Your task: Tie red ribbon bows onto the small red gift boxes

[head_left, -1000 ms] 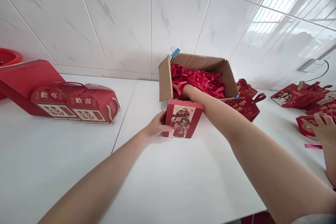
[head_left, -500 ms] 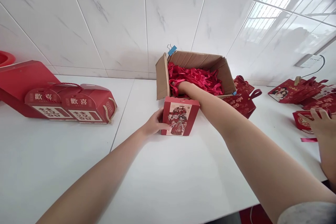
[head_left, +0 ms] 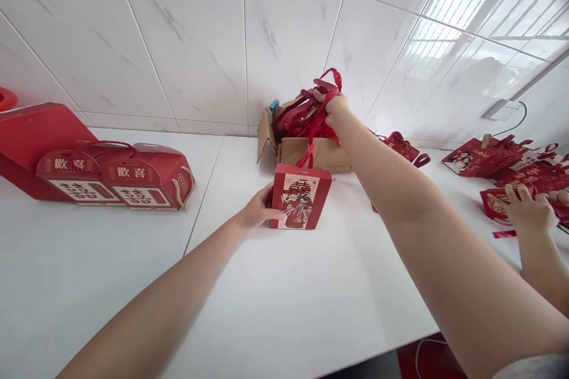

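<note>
My left hand (head_left: pixel 261 207) grips the left side of a red gift box (head_left: pixel 299 198), which stands upright on the white table with a printed figure on its front. Above the cardboard box (head_left: pixel 313 153), my right hand (head_left: pixel 331 103) is closed on red ribbon (head_left: pixel 316 121). A loop of the ribbon sticks up over the fingers, and a strand hangs down to the gift box's top edge. More ribbon lies in the cardboard box, partly hidden by my right hand and forearm.
Two red handled boxes (head_left: pixel 137 180) stand at the left beside a larger red box (head_left: pixel 48 130). Red gift bags (head_left: pixel 471 157) stand along the wall at the right. Near them another person's hand (head_left: pixel 528 210) rests on a red box. A blue binder clip (head_left: pixel 273 104) sits on the carton.
My right hand has come up out of the cardboard box, lifting red ribbon with it. The carton now appears tilted. My left hand still holds the gift box in nearly the same place.
</note>
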`<state>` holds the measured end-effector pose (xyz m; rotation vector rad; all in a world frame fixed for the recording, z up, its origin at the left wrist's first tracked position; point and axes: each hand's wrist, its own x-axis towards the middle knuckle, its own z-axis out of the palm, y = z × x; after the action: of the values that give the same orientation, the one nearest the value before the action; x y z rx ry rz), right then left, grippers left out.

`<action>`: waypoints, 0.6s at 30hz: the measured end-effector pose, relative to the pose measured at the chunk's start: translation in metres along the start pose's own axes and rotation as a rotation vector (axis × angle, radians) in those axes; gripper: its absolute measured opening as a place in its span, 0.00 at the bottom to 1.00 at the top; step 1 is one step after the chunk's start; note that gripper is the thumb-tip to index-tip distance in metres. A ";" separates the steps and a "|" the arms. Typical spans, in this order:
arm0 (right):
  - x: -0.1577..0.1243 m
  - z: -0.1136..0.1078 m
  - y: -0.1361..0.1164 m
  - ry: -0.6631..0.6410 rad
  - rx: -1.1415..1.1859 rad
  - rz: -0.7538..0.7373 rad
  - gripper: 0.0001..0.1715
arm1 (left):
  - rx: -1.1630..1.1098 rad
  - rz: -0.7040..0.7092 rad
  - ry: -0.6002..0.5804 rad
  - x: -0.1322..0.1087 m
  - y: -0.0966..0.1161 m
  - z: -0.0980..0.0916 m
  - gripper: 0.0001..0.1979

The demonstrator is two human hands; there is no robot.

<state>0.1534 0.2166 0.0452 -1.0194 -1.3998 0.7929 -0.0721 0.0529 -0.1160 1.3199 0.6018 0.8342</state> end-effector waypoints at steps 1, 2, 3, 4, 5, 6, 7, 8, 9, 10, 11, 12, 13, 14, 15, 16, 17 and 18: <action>-0.003 -0.003 -0.003 -0.006 0.053 0.032 0.08 | 0.002 -0.004 0.002 0.000 0.000 0.000 0.39; -0.009 -0.007 -0.007 -0.028 0.110 0.065 0.08 | 0.003 -0.005 0.004 0.000 0.000 0.000 0.39; -0.017 -0.012 -0.010 -0.078 0.156 0.088 0.10 | 0.005 -0.004 0.004 0.000 0.000 0.000 0.39; -0.026 -0.018 -0.014 -0.145 0.172 0.087 0.11 | 0.009 0.000 0.004 -0.001 0.001 0.000 0.40; -0.036 -0.024 -0.016 -0.223 0.161 0.085 0.13 | 0.013 0.003 0.002 -0.001 0.002 0.000 0.40; -0.047 -0.031 -0.018 -0.294 0.137 0.091 0.16 | 0.019 0.005 -0.001 -0.002 0.004 0.000 0.40; -0.057 -0.037 -0.019 -0.327 0.105 0.096 0.17 | 0.028 0.005 -0.003 -0.002 0.005 0.001 0.40; -0.068 -0.042 -0.018 -0.312 0.067 0.090 0.19 | 0.040 0.004 -0.001 -0.003 0.007 0.001 0.39; -0.078 -0.048 -0.017 -0.266 0.021 0.081 0.20 | 0.054 0.000 0.005 -0.004 0.009 0.002 0.39; -0.087 -0.052 -0.016 -0.226 -0.038 0.064 0.21 | 0.068 -0.007 0.014 -0.005 0.011 0.003 0.38; -0.096 -0.056 -0.014 -0.212 -0.111 0.044 0.21 | 0.079 -0.017 0.020 -0.006 0.012 0.004 0.38; -0.104 -0.059 -0.012 -0.219 -0.186 0.018 0.21 | 0.088 -0.026 0.025 -0.006 0.014 0.004 0.37; -0.110 -0.062 -0.011 -0.234 -0.251 -0.010 0.21 | 0.094 -0.033 0.026 -0.007 0.015 0.005 0.37; -0.116 -0.064 -0.011 -0.257 -0.307 -0.032 0.20 | 0.099 -0.035 0.026 -0.007 0.016 0.006 0.37; -0.120 -0.066 -0.012 -0.280 -0.353 -0.050 0.20 | 0.105 -0.032 0.026 -0.007 0.017 0.006 0.37; -0.122 -0.068 -0.013 -0.299 -0.385 -0.058 0.20 | 0.113 -0.026 0.024 -0.007 0.017 0.006 0.37; -0.123 -0.069 -0.015 -0.323 -0.418 -0.061 0.19 | 0.122 -0.019 0.020 -0.007 0.017 0.006 0.37; -0.123 -0.071 -0.018 -0.357 -0.463 -0.068 0.18 | 0.132 -0.012 0.016 -0.006 0.017 0.006 0.37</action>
<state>0.2147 0.0897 0.0191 -1.2102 -1.9762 0.6316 -0.0744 0.0453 -0.0991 1.4285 0.6861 0.8070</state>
